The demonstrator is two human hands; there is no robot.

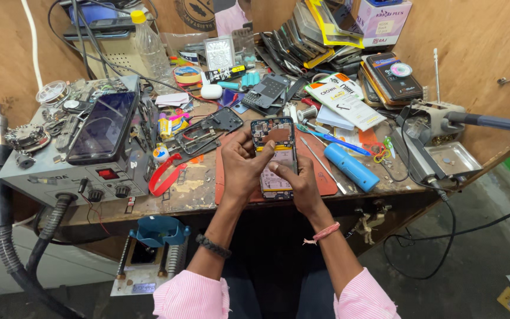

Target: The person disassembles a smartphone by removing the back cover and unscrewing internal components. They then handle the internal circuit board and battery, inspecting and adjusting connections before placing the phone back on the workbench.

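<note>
- A person in pink striped sleeves holds an opened smartphone with its back cover off, circuit board and yellow-taped battery exposed point(274, 155), above a reddish-brown rubber work mat point(320, 171) near the front edge of a cluttered wooden workbench point(184, 201).
- The left hand point(240, 165) clasps the phone's left side, fingers curled round the edge and thumb lying against the upper part of the open back.
- The right hand point(299, 183) supports the phone's lower right, its thumb pressed on the battery area; both hands are closed on the device.
- A black beaded band circles the left wrist; a pink thread bracelet point(324, 234) sits on the right.
- Just right of the phone lie a thin metal tool point(323, 162) and a blue cylindrical tube point(351, 167).
- To the left, a grey hot-air rework station point(72, 171) carries a dark-screened phone point(103, 127) on top.
- A red plastic strap point(165, 174) lies between the station and the mat.
- Stacks of phone cases and screens point(308, 35) crowd the back of the bench.
</note>
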